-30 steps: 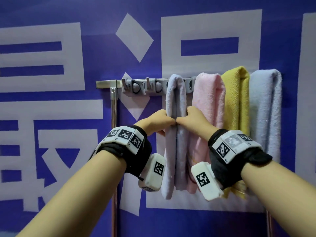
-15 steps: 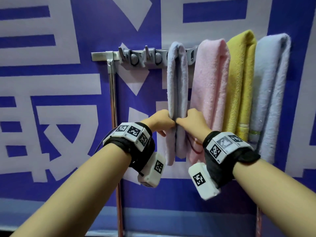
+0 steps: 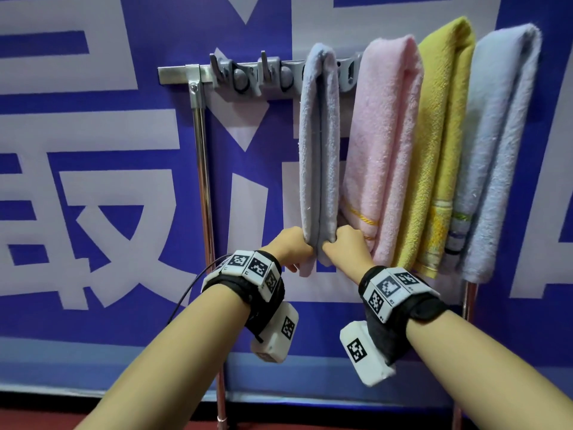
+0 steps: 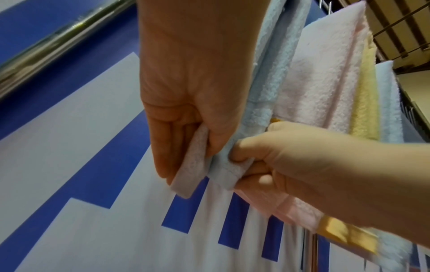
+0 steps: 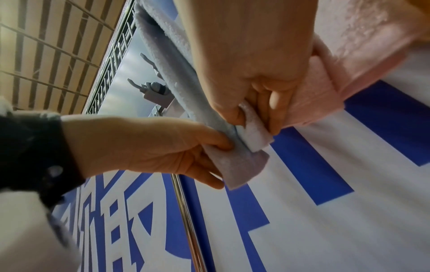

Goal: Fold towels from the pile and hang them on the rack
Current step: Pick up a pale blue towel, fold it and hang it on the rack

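Note:
A narrow folded pale lavender-blue towel (image 3: 319,150) hangs over the metal rack bar (image 3: 179,74), leftmost of the hung towels. My left hand (image 3: 293,249) pinches its lower left corner (image 4: 186,182), and my right hand (image 3: 341,246) pinches its lower right corner (image 5: 253,134). Both hands sit side by side at the towel's bottom end, thumbs in front and fingers behind the cloth. To its right hang a pink towel (image 3: 381,144), a yellow towel (image 3: 437,144) and a light blue towel (image 3: 496,150).
Grey hooks (image 3: 238,74) sit on the bar left of the towels. The rack's left upright pole (image 3: 204,187) runs down beside my left wrist. A blue and white printed banner (image 3: 93,181) hangs right behind the rack. A strip of red floor (image 3: 46,420) shows below.
Both hands have slid down the lavender-blue towel from its middle to its bottom end, still gripping it. The head view has tilted downward, so the rack sits higher in frame.

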`<state>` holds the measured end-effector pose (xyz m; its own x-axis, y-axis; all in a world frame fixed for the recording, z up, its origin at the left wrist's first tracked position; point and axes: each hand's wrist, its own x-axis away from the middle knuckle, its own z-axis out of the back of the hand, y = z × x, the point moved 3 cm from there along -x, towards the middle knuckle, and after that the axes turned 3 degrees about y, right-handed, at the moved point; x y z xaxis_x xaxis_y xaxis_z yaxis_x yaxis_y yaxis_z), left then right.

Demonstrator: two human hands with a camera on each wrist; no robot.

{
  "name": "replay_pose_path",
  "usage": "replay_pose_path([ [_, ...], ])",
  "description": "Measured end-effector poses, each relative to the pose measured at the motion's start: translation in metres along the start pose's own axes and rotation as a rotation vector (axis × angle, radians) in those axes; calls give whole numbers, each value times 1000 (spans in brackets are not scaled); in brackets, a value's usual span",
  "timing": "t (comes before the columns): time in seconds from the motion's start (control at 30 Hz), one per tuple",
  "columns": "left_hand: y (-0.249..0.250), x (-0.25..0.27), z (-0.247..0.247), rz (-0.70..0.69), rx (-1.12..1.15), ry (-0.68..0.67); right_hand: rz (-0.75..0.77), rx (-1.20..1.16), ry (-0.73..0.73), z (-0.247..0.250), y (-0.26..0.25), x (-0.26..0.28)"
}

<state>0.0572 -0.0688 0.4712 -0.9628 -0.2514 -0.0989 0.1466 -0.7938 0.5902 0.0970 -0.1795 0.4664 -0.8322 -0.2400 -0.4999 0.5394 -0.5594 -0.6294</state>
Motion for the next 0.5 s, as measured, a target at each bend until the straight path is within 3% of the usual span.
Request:
replay_pose_path([
  [0.3,-3,-5,-4,30,-13,66,39,79,-29,-5,8,9],
  [0.5,8,-5,-6,8,-40,-26,67,76,-148,-12,3,13],
])
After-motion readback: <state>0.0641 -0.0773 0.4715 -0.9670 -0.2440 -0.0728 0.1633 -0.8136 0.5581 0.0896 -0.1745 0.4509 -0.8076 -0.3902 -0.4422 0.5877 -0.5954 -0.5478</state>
